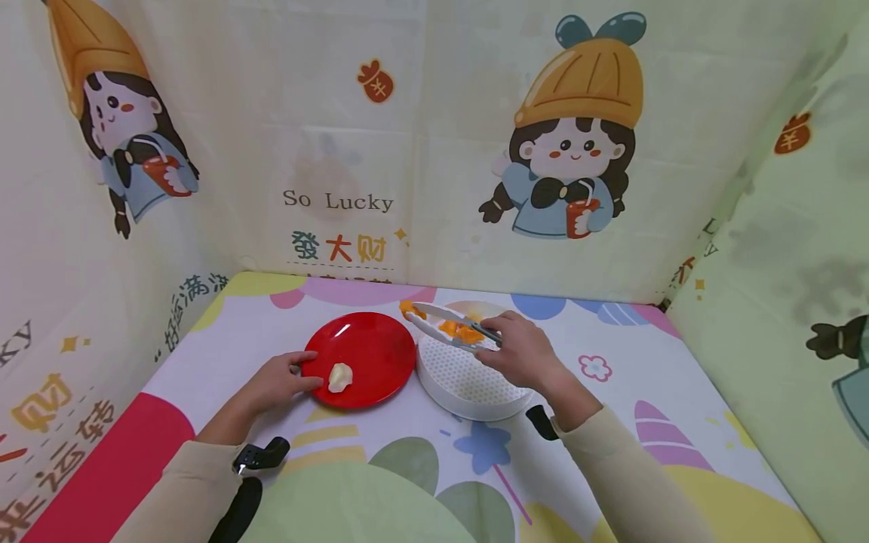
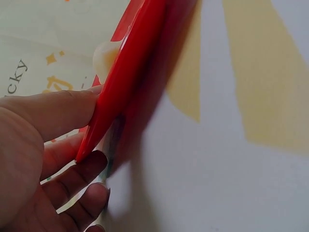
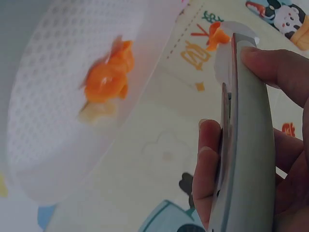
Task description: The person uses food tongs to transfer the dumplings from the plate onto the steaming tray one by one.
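My left hand [image 1: 278, 383] pinches the left rim of a red plate [image 1: 380, 339], thumb on top and fingers beneath. On that plate lies one pale, dumpling-like piece [image 1: 340, 377]. My right hand [image 1: 523, 348] grips metal tongs [image 1: 434, 311] with grey handles, above a round white steamer basket [image 1: 468, 409] with a perforated floor. An orange dumpling-like piece [image 1: 411, 308] is held between the tongs' tips, near the plate's upper right edge. More orange pieces [image 3: 107, 82] sit in the basket beside a pale one [image 3: 98, 111]; the tongs partly cover them in the head view.
Plate and basket stand side by side on a table with a colourful printed cover [image 1: 407, 498]. Printed cloth walls [image 1: 434, 151] rise behind the table and at both sides. A black strap [image 1: 261, 455] is round my left wrist.
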Available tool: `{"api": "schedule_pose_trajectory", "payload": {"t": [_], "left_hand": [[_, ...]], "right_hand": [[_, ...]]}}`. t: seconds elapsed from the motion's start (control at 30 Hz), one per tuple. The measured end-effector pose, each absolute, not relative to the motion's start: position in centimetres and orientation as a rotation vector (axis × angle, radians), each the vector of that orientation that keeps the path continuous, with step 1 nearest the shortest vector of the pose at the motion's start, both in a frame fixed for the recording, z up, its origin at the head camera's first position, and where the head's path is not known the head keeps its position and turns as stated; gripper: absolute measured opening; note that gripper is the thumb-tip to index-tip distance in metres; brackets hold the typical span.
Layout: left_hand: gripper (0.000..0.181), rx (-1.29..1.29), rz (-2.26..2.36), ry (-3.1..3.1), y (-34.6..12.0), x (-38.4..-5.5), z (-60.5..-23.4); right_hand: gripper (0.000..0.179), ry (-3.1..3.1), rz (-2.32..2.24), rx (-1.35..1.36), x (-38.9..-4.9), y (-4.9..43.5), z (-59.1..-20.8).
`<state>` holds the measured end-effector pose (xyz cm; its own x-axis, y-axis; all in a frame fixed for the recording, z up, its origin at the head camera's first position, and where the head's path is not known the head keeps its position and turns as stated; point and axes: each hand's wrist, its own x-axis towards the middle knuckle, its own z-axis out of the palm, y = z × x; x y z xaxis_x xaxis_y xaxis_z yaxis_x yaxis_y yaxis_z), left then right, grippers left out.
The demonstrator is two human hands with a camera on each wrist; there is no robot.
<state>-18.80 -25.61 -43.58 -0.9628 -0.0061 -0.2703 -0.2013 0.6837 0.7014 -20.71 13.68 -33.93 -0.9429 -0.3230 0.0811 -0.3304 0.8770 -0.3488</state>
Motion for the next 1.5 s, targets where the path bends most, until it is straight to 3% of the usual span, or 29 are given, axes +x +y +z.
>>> {"api": "schedule_pose_trajectory", "payload": {"t": [0.77, 1.5], "left_hand": [[0.080, -0.179, 1.135, 2.649, -25.8, -18.9, -43.7], [0.079, -0.160, 1.145, 2.647, -25.9, -19.1, -44.0]], "right_hand": [[0.050, -2.936, 0.516, 0.374, -19.8, 23.3, -36.2], [0.053, -3.061, 0.407, 0.238, -21.1, 24.7, -37.6]]}}
